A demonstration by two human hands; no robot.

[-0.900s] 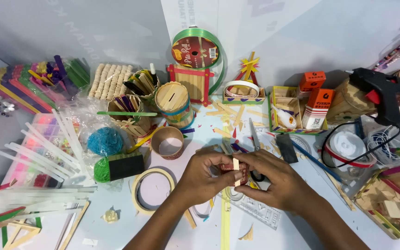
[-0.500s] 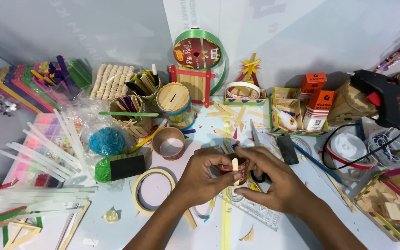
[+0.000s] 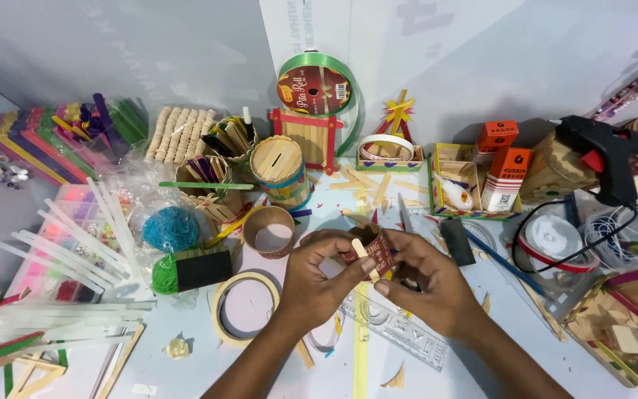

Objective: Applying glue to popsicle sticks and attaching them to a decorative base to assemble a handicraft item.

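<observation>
Pinching a small red strip [image 3: 375,253] with a craft stick [image 3: 364,258], frame centre.
Left hand [image 3: 317,279] and right hand [image 3: 424,284], both closed, grip them above the white table [image 3: 526,347], near a tape roll [image 3: 244,308].

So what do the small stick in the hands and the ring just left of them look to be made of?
The stick, pinched by left hand and right hand, looks like pale unfinished wood: matte, flat, rounded end. The ring looks like brown cardboard, dull outside with a paler inner wall, likely a tape core.
</observation>
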